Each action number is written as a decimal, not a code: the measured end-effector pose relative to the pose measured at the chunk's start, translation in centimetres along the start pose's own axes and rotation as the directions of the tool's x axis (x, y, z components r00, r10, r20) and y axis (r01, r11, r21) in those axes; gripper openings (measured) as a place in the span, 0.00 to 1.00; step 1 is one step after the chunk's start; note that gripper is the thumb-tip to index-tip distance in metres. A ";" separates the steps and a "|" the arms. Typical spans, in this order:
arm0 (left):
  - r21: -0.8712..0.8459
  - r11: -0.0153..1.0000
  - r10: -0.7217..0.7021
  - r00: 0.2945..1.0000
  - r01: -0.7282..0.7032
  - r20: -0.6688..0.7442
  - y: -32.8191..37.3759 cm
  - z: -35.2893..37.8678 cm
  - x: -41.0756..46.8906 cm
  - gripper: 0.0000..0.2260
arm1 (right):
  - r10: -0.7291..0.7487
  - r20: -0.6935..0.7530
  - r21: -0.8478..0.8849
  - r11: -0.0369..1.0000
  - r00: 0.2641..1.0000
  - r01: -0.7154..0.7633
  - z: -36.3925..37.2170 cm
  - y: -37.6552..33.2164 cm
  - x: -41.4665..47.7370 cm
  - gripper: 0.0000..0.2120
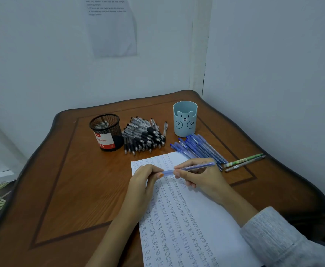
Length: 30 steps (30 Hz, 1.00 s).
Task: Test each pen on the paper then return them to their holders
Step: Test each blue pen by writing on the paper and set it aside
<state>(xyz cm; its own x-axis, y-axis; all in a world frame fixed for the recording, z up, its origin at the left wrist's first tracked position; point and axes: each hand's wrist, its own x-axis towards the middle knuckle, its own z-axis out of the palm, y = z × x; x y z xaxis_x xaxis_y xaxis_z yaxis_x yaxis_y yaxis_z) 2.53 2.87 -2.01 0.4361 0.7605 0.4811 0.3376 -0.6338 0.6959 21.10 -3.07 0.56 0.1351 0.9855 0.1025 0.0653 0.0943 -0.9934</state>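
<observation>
Nearest me, a grey sleeve (285, 239) covers the right forearm, which lies over the paper (186, 228). The sheet rests on the wooden table (71, 189), and I read rows of the handwritten word "test" on it. Above the paper's upper half, the left hand (142, 184) pinches the pale cap end (167, 172) of a blue pen (196, 167) between curled fingertips, while the right hand (202, 176) grips the barrel; I cannot tell whether the cap is fully seated. Just beyond the right hand lies a fan of blue pens (202, 149), with a green pen (243, 160) and a grey pen (244, 164) to its right. Farther back, a heap of black pens (144, 135) lies between a black mesh holder (106, 132) and a pale blue bear-faced holder (185, 118). A printed sheet (111, 26) hangs on the wall.
</observation>
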 end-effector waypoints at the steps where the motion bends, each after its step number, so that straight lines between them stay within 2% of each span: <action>1: 0.002 1.000 -0.012 1.000 0.012 0.009 0.1 0.0 0.1 0.04 | 0.007 -0.002 0.002 1.000 1.000 -0.007 0.0 0.1 0.1 0.10; 5: -0.004 0.999 -0.051 0.999 0.051 -0.003 0.5 0.1 0.3 0.06 | 0.040 0.034 0.107 0.993 0.999 -0.043 -0.3 -0.2 0.4 0.12; 7: -0.010 0.997 -0.071 0.997 0.070 -0.038 0.5 0.0 0.4 0.05 | 0.049 0.004 0.198 0.979 0.999 -0.049 -1.0 -0.5 0.6 0.12; 8: -0.006 0.997 -0.078 0.996 0.078 -0.054 0.5 0.0 0.4 0.05 | 0.047 -0.030 0.181 0.983 0.998 -0.041 -1.6 -0.6 0.6 0.09; 9: 0.002 0.997 -0.079 0.994 0.080 -0.069 0.4 -0.1 0.4 0.05 | 0.030 -0.055 0.093 0.995 0.998 -0.024 -2.2 -0.8 0.6 0.06; 11: 0.026 0.997 -0.067 0.994 0.070 -0.090 0.4 -0.2 0.4 0.06 | -0.047 0.001 -0.279 0.959 0.999 0.045 -3.3 -1.0 0.6 0.06; 13: 0.052 0.997 -0.058 0.996 0.062 -0.072 0.4 -0.1 0.4 0.07 | -0.073 0.132 -0.652 0.744 0.989 0.142 -3.6 -0.8 0.5 0.08; 14: 0.055 0.996 -0.070 0.997 0.072 -0.035 0.4 -0.1 0.4 0.08 | -0.090 0.165 -0.746 0.640 0.982 0.184 -3.7 -0.5 0.5 0.09; 15: 0.057 0.994 -0.094 0.995 0.092 0.018 0.4 0.1 0.3 0.09 | -0.135 0.171 -0.782 0.584 0.976 0.218 -3.8 -0.4 0.4 0.08; 18: 0.133 0.983 -0.147 0.981 0.129 0.130 0.0 0.3 0.4 0.18 | -0.307 0.058 -0.778 0.582 0.950 0.236 -4.9 -0.2 0.8 0.06; 21: 0.228 0.973 -0.079 0.982 0.038 0.172 -0.6 0.4 0.4 0.20 | -0.346 -0.184 -0.769 0.634 0.920 0.085 -5.7 -0.7 1.7 0.06; 23: 0.272 0.962 -0.045 0.968 -0.025 0.247 -1.0 0.5 0.4 0.20 | -0.329 -0.281 -0.760 0.650 0.902 0.001 -5.7 -0.7 2.5 0.06; 26: 0.295 0.954 -0.046 0.953 -0.047 0.301 -1.2 0.5 0.5 0.24 | -0.274 -0.338 -0.762 0.641 0.900 -0.091 -5.6 -0.3 4.0 0.08; 30: 0.296 0.955 -0.071 0.943 -0.030 0.324 -1.1 0.4 0.5 0.26 | -0.242 -0.302 -0.783 0.615 0.922 -0.095 -5.6 0.1 4.4 0.11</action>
<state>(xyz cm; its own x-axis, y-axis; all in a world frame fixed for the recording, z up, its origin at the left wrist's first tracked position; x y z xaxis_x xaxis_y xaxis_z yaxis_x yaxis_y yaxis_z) 2.69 3.88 -2.68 0.6581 0.7164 0.2317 0.5563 -0.6700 0.4916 27.25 0.47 1.19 0.4069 0.8437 0.3500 0.8015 -0.1460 -0.5798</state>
